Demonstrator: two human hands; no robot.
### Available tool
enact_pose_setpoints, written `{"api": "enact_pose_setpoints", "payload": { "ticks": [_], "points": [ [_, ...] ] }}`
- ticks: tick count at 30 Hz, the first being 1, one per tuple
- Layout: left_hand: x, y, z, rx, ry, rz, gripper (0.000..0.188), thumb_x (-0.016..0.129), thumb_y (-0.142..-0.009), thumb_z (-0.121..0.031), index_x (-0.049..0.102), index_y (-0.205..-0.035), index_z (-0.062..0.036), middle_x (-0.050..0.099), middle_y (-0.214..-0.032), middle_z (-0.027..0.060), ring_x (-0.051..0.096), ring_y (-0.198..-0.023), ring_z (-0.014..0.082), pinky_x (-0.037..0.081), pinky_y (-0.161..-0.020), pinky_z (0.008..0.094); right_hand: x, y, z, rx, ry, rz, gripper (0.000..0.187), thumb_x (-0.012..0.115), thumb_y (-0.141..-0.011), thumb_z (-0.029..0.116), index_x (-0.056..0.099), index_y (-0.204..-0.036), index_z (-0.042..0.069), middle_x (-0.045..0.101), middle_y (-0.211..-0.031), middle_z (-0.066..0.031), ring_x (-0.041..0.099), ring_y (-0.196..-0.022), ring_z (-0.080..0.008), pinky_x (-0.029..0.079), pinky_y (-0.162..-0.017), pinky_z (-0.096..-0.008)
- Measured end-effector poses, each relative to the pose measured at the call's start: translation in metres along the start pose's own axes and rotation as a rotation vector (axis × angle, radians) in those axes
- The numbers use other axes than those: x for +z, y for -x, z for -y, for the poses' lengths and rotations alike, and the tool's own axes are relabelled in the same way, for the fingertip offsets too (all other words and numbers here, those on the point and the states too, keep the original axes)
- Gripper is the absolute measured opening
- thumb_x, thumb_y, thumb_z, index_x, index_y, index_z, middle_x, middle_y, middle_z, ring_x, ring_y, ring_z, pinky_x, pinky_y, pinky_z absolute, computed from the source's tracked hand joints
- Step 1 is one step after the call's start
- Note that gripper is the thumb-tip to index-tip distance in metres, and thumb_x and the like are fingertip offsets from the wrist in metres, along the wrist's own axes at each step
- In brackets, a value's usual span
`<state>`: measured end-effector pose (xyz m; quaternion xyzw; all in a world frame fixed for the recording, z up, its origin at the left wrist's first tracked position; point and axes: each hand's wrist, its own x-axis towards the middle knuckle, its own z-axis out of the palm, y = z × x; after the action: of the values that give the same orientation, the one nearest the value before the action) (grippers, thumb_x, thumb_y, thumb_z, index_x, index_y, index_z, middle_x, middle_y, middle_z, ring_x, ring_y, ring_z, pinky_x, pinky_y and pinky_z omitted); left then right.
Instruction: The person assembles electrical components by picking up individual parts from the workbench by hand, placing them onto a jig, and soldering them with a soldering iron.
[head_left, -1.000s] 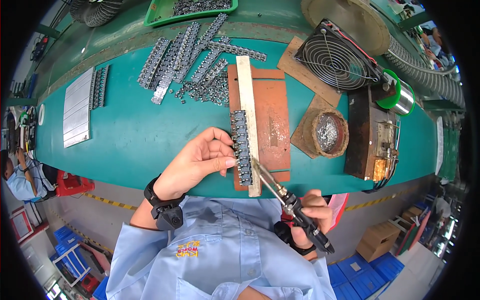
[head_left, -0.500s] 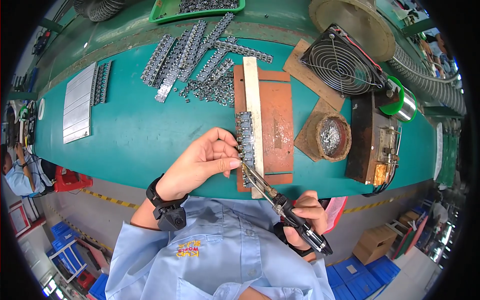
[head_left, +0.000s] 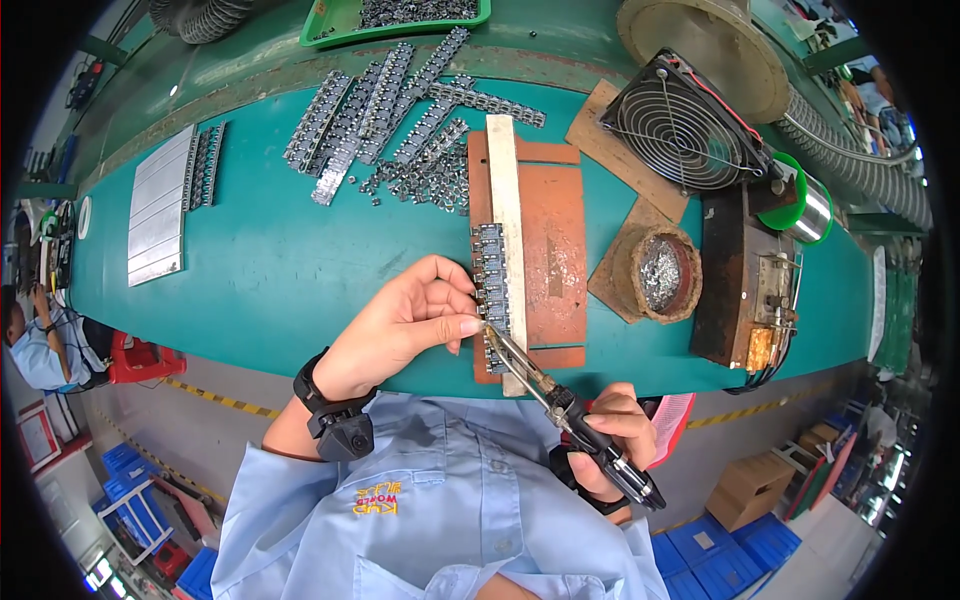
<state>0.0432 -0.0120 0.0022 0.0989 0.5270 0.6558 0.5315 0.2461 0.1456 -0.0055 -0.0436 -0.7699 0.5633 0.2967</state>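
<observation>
One black-handled metal soldering iron, clamped in the right hand, has shifted its tip leftward to one dark circuit-board strip on one orange plate. The left hand curls there; I cannot tell its hidden grip.

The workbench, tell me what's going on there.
The person's right hand grips a soldering iron, its tip at a strip of small circuit boards, close to the left thumb. The left hand has its fingers at the strip's left edge; whether it pinches a part is hard to tell. The strip lies along a pale bar set across a reddish-brown plate. Loose metal parts lie beyond.
</observation>
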Motion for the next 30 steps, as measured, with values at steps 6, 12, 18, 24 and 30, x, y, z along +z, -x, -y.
{"api": "enact_pose_setpoints", "payload": {
  "ticks": [6,12,18,24,30],
  "points": [
    [-0.001,0.000,0.002,0.007,0.003,0.004,0.023,0.061,-0.082,-0.002,0.045,-0.099,-0.0057,0.055,-0.084,0.0007,0.054,-0.076,0.0077,0.045,-0.065,0.0217,-0.001,0.001,0.001,-0.014,-0.008,-0.007,0.035,0.076,-0.065,0.020,0.056,-0.087,0.002,0.055,-0.064,-0.0072,0.048,-0.056,-0.0199,0.038,-0.056,-0.0308],
    [-0.001,0.000,0.002,0.012,0.003,0.008,0.023,0.060,-0.082,-0.003,0.045,-0.099,-0.0051,0.055,-0.085,0.0011,0.054,-0.077,0.0077,0.045,-0.065,0.0217,-0.001,0.000,0.001,-0.037,0.001,0.008,0.035,0.076,-0.065,0.020,0.056,-0.087,0.002,0.055,-0.062,-0.0068,0.049,-0.054,-0.0194,0.039,-0.055,-0.0307],
    [0.001,0.000,0.001,0.011,-0.003,0.000,0.023,0.061,-0.082,-0.003,0.045,-0.099,-0.0058,0.054,-0.083,0.0000,0.054,-0.076,0.0074,0.045,-0.065,0.0214,-0.002,0.004,0.003,-0.007,0.029,0.046,0.038,0.072,-0.069,0.028,0.052,-0.089,0.002,0.052,-0.066,-0.0076,0.046,-0.061,-0.0192,0.036,-0.062,-0.0341],
    [0.001,0.001,0.000,0.012,0.004,-0.006,0.024,0.062,-0.082,-0.004,0.046,-0.099,-0.0061,0.055,-0.084,0.0005,0.054,-0.076,0.0075,0.045,-0.065,0.0216,-0.001,0.005,-0.002,-0.029,0.012,-0.046,0.039,0.074,-0.068,0.018,0.052,-0.096,0.002,0.054,-0.076,-0.0091,0.050,-0.066,-0.0187,0.039,-0.061,-0.0288],
    [0.001,0.000,0.001,0.017,-0.006,-0.002,0.023,0.062,-0.082,-0.005,0.046,-0.099,-0.0065,0.057,-0.084,0.0014,0.055,-0.075,0.0080,0.045,-0.065,0.0219,0.015,-0.010,-0.017,0.225,-0.014,-0.399,0.035,0.065,-0.075,0.013,0.046,-0.103,0.004,0.044,-0.087,-0.0068,0.044,-0.073,-0.0137,0.036,-0.066,-0.0256]
  ]
}}
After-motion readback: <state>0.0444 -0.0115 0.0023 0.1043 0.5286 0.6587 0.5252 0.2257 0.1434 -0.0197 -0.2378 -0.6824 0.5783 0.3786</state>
